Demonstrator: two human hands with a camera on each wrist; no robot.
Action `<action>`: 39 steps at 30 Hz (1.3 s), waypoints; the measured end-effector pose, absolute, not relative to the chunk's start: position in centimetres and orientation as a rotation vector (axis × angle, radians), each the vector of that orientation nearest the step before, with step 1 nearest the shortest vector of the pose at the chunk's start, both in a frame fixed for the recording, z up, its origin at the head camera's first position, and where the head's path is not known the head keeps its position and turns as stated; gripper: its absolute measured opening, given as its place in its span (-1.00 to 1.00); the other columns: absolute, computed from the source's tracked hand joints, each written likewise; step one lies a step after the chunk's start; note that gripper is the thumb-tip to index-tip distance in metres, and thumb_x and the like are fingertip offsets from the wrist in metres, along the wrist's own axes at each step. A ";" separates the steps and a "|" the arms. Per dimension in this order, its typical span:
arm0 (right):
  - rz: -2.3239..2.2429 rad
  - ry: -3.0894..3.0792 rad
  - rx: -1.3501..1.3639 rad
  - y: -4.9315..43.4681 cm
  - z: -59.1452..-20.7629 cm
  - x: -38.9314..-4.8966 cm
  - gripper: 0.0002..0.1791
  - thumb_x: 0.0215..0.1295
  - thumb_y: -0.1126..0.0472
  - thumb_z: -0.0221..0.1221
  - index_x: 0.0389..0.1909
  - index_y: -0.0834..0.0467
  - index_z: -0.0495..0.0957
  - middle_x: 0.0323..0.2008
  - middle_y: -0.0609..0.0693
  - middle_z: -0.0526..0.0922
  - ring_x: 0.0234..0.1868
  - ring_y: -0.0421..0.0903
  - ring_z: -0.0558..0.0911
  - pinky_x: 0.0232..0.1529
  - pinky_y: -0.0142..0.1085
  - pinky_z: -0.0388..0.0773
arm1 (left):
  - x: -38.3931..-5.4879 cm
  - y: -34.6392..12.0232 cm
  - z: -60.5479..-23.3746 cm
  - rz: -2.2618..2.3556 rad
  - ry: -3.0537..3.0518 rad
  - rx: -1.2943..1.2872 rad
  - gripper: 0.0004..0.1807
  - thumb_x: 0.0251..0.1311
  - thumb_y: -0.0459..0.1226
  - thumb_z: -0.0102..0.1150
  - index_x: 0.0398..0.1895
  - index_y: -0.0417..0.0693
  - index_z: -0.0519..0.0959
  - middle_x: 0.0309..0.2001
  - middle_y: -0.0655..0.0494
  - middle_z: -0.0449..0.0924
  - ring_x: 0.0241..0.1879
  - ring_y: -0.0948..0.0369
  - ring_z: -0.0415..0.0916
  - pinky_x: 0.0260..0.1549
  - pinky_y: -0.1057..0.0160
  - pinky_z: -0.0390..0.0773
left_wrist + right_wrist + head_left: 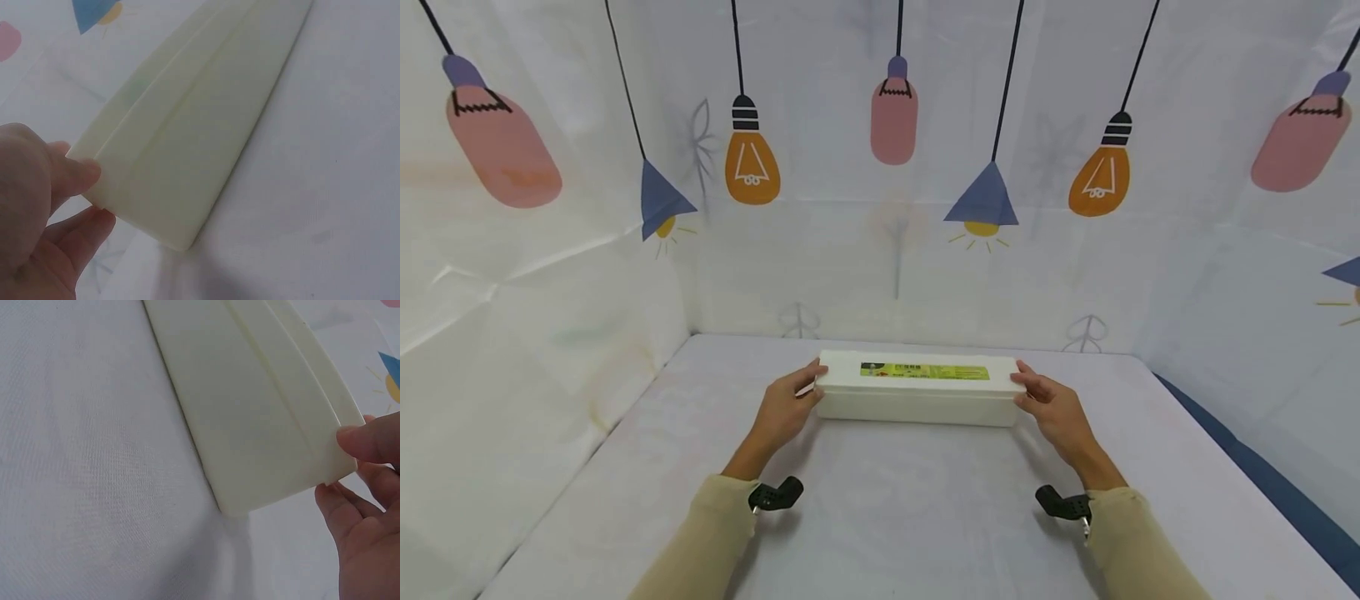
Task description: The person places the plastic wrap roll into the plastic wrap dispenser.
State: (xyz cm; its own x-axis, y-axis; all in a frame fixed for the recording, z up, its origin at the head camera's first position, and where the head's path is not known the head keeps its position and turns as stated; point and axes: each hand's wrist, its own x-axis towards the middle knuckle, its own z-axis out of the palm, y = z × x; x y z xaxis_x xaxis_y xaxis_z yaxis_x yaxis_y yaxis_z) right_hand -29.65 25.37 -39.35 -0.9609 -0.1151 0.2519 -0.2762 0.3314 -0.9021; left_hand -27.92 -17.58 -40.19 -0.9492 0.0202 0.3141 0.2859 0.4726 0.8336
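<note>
A long white lidded box [917, 408] lies crosswise near the back of the white table, with a yellow-green label [925, 372] along its top. My left hand [786, 408] grips the box's left end, and in the left wrist view the thumb presses near the lid's edge while other fingers bear on the end face. At the opposite end, my right hand [1056, 412] grips the box in much the same way. From the right wrist, its thumb [369, 439] shows on the lid's corner, with fingertips against the end just below. The lid sits on the box, and the inside is hidden.
The white tabletop [902, 500] stretches from the box toward my body. Behind it hangs a pale sheet [850, 267] printed with lamps and bulbs, which also closes off both sides. A dark blue strip [1247, 467] runs along the table's right edge.
</note>
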 end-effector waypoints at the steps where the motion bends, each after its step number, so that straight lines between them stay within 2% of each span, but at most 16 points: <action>1: 1.696 -2.451 0.358 25.4 -39.3 -29.7 -0.55 0.40 0.38 0.19 0.27 0.39 0.45 0.50 0.10 0.20 0.49 0.12 0.19 0.08 -0.65 0.37 | -28.0 -17.6 -40.2 -1.463 -2.464 -0.265 -0.54 0.35 -0.44 0.19 0.32 -0.20 0.50 0.45 0.03 0.28 0.38 0.03 0.31 0.24 0.04 0.42; 8: 1.645 -2.491 0.324 25.4 -39.2 -29.6 -0.49 0.40 0.37 0.20 0.33 0.37 0.40 0.49 0.10 0.23 0.46 0.13 0.26 0.12 -0.61 0.37 | -28.0 -17.8 -40.0 -1.460 -2.475 -0.252 -0.50 0.35 -0.39 0.20 0.36 -0.09 0.49 0.45 0.05 0.29 0.30 -0.05 0.42 0.19 0.03 0.48; 14: 1.628 -2.494 0.314 25.5 -39.3 -29.5 -0.45 0.38 0.38 0.21 0.36 0.36 0.38 0.47 0.13 0.26 0.44 0.16 0.29 0.09 -0.62 0.38 | -28.1 -17.8 -40.2 -1.428 -2.493 -0.252 -0.47 0.37 -0.38 0.19 0.40 -0.05 0.45 0.46 0.01 0.27 0.29 -0.07 0.42 0.19 0.00 0.47; 21: 1.642 -2.476 0.329 25.6 -39.4 -29.5 -0.45 0.38 0.40 0.20 0.37 0.37 0.36 0.47 0.16 0.25 0.43 0.20 0.30 0.05 -0.65 0.39 | -27.9 -17.7 -40.3 -1.433 -2.506 -0.220 -0.47 0.40 -0.35 0.17 0.42 0.01 0.43 0.47 0.10 0.25 0.32 -0.04 0.40 0.22 0.01 0.44; 26: 1.609 -2.489 0.327 25.7 -39.2 -29.4 -0.44 0.40 0.38 0.19 0.39 0.36 0.34 0.47 0.17 0.26 0.42 0.22 0.31 0.06 -0.62 0.40 | -27.7 -17.8 -40.4 -1.430 -2.528 -0.150 -0.41 0.39 -0.29 0.19 0.47 0.11 0.37 0.45 0.10 0.30 0.29 -0.04 0.44 0.15 -0.06 0.51; 29: 1.571 -2.517 0.293 25.8 -39.1 -29.2 -0.43 0.42 0.33 0.19 0.41 0.32 0.34 0.46 0.14 0.28 0.41 0.20 0.33 0.14 -0.49 0.43 | -27.4 -17.9 -40.5 -1.438 -2.545 -0.104 -0.39 0.38 -0.23 0.22 0.48 0.15 0.35 0.42 0.04 0.36 0.26 -0.04 0.47 0.11 -0.08 0.53; 32: 1.549 -2.534 0.261 25.9 -38.9 -28.9 -0.42 0.44 0.28 0.19 0.42 0.31 0.33 0.45 0.14 0.31 0.41 0.19 0.35 0.24 -0.25 0.42 | -27.2 -18.2 -40.6 -1.406 -2.566 -0.109 -0.39 0.38 -0.19 0.23 0.48 0.10 0.36 0.36 -0.07 0.43 0.24 -0.08 0.49 0.10 -0.11 0.53; 35: 1.532 -2.543 0.230 26.2 -38.8 -28.6 -0.43 0.46 0.23 0.17 0.42 0.32 0.32 0.42 0.19 0.35 0.38 0.18 0.38 0.27 -0.05 0.38 | -26.8 -18.8 -40.6 -1.342 -2.587 -0.121 -0.43 0.38 -0.18 0.23 0.44 0.02 0.41 0.30 -0.10 0.49 0.21 -0.09 0.51 0.10 -0.13 0.52; 39: 1.469 -2.588 0.172 27.1 -38.9 -27.9 -0.48 0.50 0.19 0.12 0.38 0.32 0.36 0.32 0.26 0.46 0.31 0.17 0.47 0.24 -0.02 0.45 | -26.1 -19.7 -40.7 -1.252 -2.617 -0.179 -0.53 0.40 -0.21 0.20 0.34 -0.09 0.50 0.27 -0.06 0.53 0.17 -0.03 0.54 0.10 -0.09 0.53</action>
